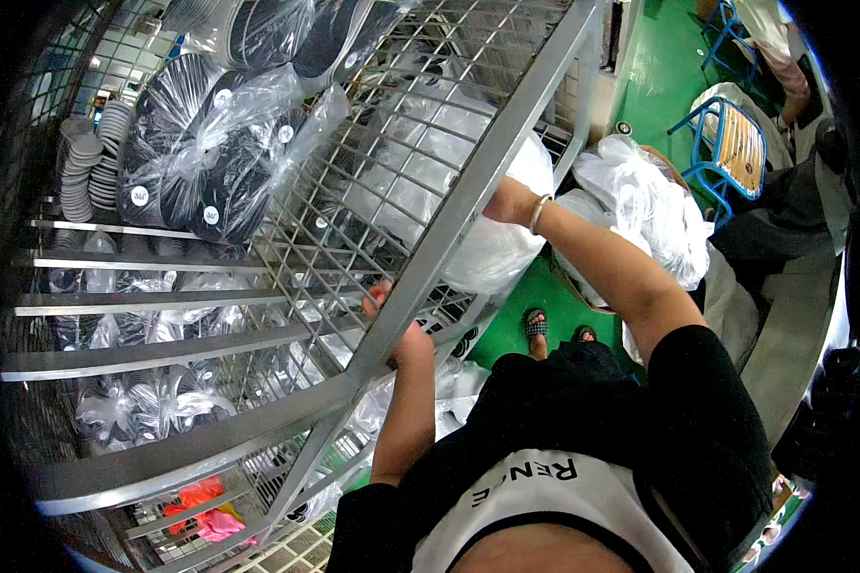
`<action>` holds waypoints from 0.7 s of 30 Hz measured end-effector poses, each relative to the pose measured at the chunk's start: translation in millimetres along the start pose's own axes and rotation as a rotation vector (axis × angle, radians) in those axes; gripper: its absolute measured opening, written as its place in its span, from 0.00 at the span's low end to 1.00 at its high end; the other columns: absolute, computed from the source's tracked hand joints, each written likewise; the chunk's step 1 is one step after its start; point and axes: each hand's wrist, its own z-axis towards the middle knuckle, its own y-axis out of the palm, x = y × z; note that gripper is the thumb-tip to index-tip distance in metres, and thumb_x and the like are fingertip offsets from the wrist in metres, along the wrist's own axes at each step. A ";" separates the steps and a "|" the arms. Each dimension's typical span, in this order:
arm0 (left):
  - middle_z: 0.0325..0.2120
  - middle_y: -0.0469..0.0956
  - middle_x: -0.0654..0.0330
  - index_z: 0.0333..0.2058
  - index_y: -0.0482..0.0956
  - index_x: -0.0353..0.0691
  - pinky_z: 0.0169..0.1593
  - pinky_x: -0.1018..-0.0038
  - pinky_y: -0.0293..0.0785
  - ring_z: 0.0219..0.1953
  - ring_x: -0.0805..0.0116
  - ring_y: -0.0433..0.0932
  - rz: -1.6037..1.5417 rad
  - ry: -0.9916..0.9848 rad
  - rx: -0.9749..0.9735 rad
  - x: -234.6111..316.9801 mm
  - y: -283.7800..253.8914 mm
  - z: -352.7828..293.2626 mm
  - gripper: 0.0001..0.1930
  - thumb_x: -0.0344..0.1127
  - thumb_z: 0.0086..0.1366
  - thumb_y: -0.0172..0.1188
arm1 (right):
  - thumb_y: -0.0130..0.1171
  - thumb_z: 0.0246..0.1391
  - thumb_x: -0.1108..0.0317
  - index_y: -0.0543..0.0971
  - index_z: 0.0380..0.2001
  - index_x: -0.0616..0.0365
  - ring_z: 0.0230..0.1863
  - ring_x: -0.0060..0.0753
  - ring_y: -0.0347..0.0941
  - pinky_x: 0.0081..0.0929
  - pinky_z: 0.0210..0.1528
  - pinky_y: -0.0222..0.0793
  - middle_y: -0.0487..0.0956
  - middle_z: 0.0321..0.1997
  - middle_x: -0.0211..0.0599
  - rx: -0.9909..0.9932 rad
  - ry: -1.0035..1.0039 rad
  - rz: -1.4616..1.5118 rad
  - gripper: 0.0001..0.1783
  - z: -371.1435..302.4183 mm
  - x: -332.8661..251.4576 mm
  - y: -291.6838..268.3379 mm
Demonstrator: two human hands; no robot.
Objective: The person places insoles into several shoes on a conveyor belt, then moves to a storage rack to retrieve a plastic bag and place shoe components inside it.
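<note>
A grey metal mesh panel (pixel 406 263) with a thick frame bar slants across the middle of the view. My left hand (pixel 409 344) is closed round the lower part of this bar, its fingertips showing through the mesh on the far side. Further up the same bar is my right hand (pixel 511 201), a bracelet at its wrist. The bar hides the right fingers, so their grip cannot be made out. Behind the mesh and beneath my right hand lies a large white plastic bag (pixel 492 248). Clear bags of black, sole-shaped pieces (pixel 205 143) rest on the rack at left.
Grey stacked pieces (pixel 91 162) stand at the rack's far left, above several metal slats (pixel 153 304). White plastic bags (pixel 640 205) are heaped right of me. Beyond them is a blue-framed stool (pixel 736 143) on green floor (pixel 655 72). Another person's arm (pixel 784 72) shows at top right.
</note>
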 end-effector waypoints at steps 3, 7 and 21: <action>0.38 0.69 0.59 0.42 0.65 0.37 0.48 0.69 0.60 0.42 0.66 0.65 0.217 0.342 -0.064 -21.7 15.3 25.3 0.17 0.40 0.56 0.49 | 0.49 0.40 0.66 0.71 0.38 0.54 0.42 0.39 0.65 0.36 0.40 0.62 0.70 0.40 0.41 -0.312 0.008 -0.080 0.17 -4.6 -77.6 -59.8; 0.34 0.68 0.56 0.37 0.66 0.34 0.40 0.72 0.64 0.35 0.66 0.67 0.153 0.182 -0.044 -36.8 55.8 59.0 0.16 0.39 0.54 0.51 | 0.52 0.36 0.65 0.72 0.37 0.54 0.40 0.38 0.65 0.37 0.39 0.60 0.70 0.37 0.39 -0.495 -0.104 -0.332 0.19 2.0 -118.5 -109.1; 0.50 0.58 0.49 0.47 0.63 0.33 0.53 0.64 0.55 0.51 0.57 0.59 0.083 0.432 -0.150 28.1 37.2 -10.6 0.21 0.41 0.60 0.43 | 0.47 0.44 0.66 0.71 0.38 0.57 0.50 0.43 0.58 0.44 0.52 0.50 0.62 0.50 0.43 -0.258 0.073 -0.031 0.16 76.3 -74.4 10.3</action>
